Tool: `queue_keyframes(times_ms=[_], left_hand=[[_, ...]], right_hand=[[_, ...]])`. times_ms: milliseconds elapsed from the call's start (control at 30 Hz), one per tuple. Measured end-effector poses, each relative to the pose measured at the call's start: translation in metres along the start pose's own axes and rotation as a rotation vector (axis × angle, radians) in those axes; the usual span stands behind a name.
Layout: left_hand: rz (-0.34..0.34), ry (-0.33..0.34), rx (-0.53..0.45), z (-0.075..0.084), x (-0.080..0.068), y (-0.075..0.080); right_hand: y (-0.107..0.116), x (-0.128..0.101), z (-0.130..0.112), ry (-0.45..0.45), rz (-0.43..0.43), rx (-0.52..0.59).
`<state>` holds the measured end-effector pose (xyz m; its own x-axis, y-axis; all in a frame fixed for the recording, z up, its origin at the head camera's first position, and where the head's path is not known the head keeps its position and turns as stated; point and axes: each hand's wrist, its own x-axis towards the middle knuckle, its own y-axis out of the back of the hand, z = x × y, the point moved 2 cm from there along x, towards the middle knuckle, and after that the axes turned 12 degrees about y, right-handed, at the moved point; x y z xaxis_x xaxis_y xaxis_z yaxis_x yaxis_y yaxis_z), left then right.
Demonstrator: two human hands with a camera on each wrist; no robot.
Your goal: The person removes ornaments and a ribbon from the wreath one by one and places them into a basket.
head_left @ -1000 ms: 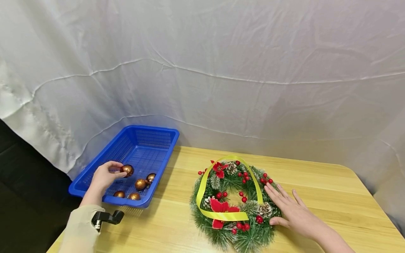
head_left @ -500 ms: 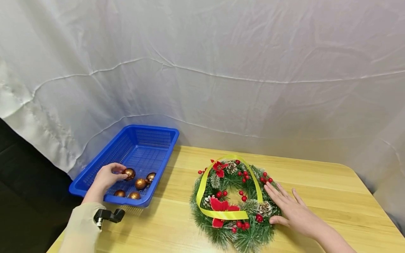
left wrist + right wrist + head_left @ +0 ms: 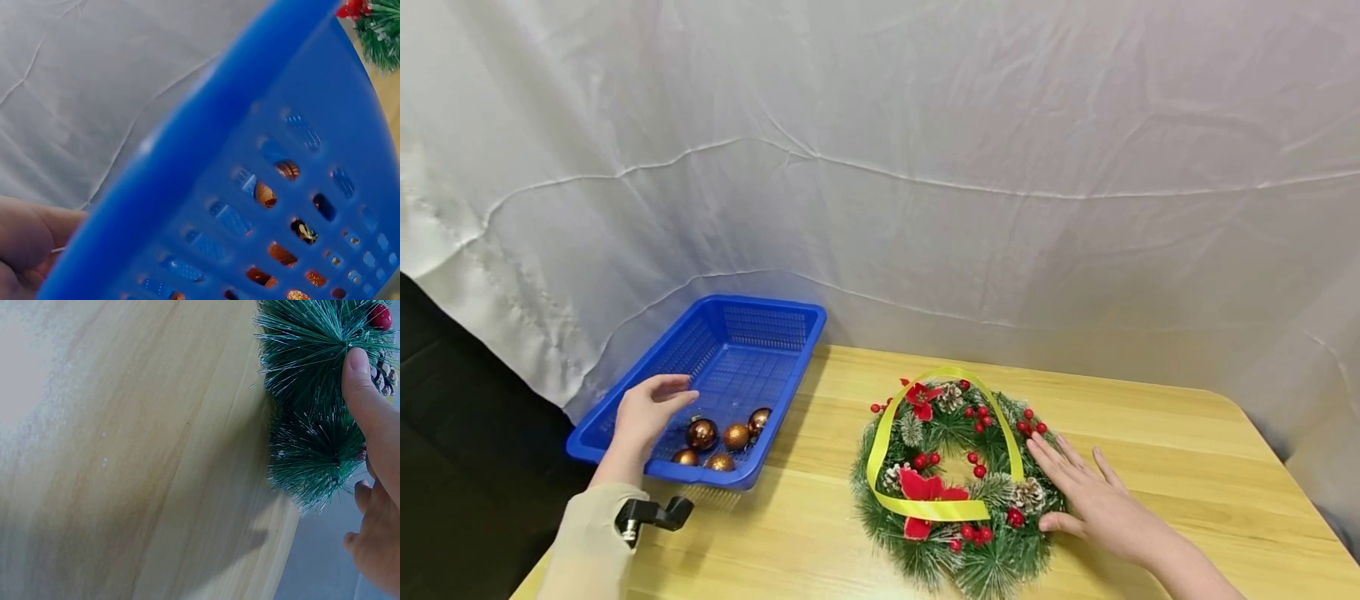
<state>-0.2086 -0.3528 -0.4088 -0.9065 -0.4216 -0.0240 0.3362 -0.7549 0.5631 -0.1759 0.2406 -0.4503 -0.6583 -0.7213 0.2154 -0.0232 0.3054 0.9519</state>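
Note:
In the head view my left hand (image 3: 647, 410) hovers over the near left part of a blue plastic basket (image 3: 801, 367), with thumb and fingers bent and a gap between them. Just below the fingertips a shiny copper bauble (image 3: 702, 434) lies among several others, such as a glittery one (image 3: 736, 436). Through the basket's slotted wall (image 3: 206, 169) the left wrist view shows pieces of these baubles. My right hand (image 3: 1093, 504) rests with straight fingers on the right edge of a green wreath (image 3: 992, 567). Its thumb (image 3: 359, 378) touches the needles in the right wrist view.
Red poinsettias (image 3: 925, 492), berries, pinecones and a looped yellow ribbon (image 3: 880, 450) decorate the wreath. Basket and wreath stand on a wooden table (image 3: 1165, 433). A grey-white curtain (image 3: 925, 167) hangs behind it, and something dark (image 3: 467, 467) is at the left.
The left hand lowered the shiny copper bauble into the basket and let go of it, then drew slightly up and left. The right hand has stayed on the wreath.

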Motion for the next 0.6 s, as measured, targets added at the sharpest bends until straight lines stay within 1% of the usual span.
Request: queue_keyframes(times_ms=[67,133,267,400,533,600], left_hand=[[0.031,-0.001,-0.021,0.002,-0.001,0.001],[0.046,-0.006,-0.035,0.005,-0.003,0.002],[0.033,-0.036,-0.083,0.019,-0.008,0.0],[-0.031,-0.113,-0.117,0.043,-0.018,-0.013],[-0.111,-0.228,-0.138,0.068,-0.031,-0.031],[-0.141,-0.272,-0.174,0.08,-0.038,-0.039]], right_hand=[[0.0,0.0,0.0,0.003,0.001,-0.005],[-0.001,0.0,-0.001,0.01,0.009,-0.01],[-0.001,0.0,-0.001,0.016,0.018,-0.015],[0.0,0.0,0.0,0.01,0.014,-0.008],[-0.001,0.0,0.001,0.001,0.005,-0.002],[-0.002,0.0,0.002,-0.002,0.0,0.003]])
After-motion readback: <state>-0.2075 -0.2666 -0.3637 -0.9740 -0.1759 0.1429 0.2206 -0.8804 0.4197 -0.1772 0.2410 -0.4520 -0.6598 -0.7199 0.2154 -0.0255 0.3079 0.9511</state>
